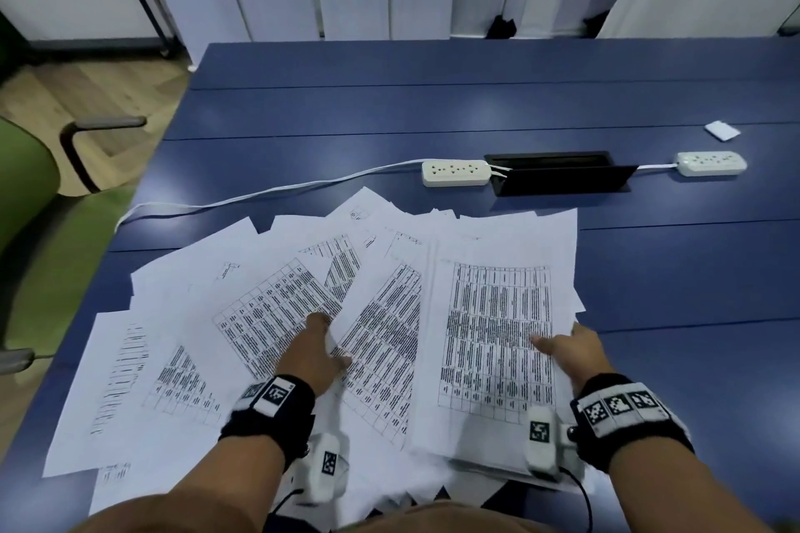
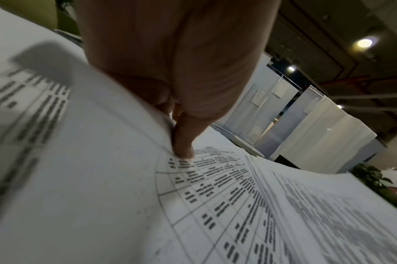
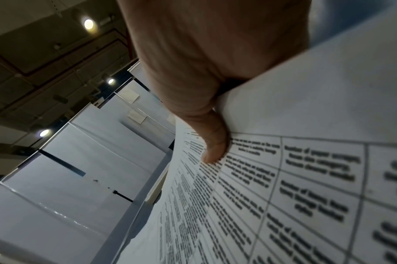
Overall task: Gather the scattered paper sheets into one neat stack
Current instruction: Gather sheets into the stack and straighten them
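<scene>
Gathering step, midway. Right hand (image 1: pixel 571 353) pinches white printed-table paper stack (image 1: pixel 498 342), lower right; left hand (image 1: pixel 318 353) pinches fanned white sheet (image 1: pixel 381 342), centre. Next: slide sheet onto stack, square edges.

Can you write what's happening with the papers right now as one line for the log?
step: gathering | right hand: grips partial stack | left hand: pinches loose sheet | other sheets: scattered on blue table

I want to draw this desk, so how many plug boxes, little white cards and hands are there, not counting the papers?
White power strips: 2, one left of the black cable box, one right of it
Small white card: 1
Hands: 2, left hand, right hand, both on paper sheets
Total: 5
</scene>
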Demonstrator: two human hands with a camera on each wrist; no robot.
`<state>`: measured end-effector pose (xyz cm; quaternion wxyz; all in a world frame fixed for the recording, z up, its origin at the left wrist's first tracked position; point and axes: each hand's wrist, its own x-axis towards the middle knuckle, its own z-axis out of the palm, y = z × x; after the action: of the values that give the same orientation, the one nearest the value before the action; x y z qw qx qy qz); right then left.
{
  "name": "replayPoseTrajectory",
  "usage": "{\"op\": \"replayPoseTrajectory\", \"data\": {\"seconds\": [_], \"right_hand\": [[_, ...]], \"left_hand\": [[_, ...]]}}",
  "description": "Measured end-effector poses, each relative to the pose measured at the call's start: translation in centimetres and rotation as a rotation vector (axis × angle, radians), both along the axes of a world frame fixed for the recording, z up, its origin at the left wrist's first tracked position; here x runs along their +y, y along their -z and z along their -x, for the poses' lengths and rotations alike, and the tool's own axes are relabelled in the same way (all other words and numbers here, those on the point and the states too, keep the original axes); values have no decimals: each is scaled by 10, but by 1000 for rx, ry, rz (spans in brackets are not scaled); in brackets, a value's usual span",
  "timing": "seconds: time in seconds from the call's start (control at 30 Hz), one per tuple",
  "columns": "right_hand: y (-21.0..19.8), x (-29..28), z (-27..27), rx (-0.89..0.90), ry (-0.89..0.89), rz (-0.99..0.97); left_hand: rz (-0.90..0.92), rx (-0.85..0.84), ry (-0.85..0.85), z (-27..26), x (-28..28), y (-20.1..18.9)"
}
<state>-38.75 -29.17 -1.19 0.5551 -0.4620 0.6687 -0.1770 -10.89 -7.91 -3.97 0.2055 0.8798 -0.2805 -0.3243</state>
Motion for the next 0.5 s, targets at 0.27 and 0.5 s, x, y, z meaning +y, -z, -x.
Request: {"op": "replayPoseTrajectory", "data": {"seconds": [0.27,0.5], "right_hand": [[14,31,-22,-6,69,-98],[11,66,-58,42,32,22]], "left_hand": [[19,128,24,17,-4,-1],[-69,-214,230,-13,-21,1]]}}
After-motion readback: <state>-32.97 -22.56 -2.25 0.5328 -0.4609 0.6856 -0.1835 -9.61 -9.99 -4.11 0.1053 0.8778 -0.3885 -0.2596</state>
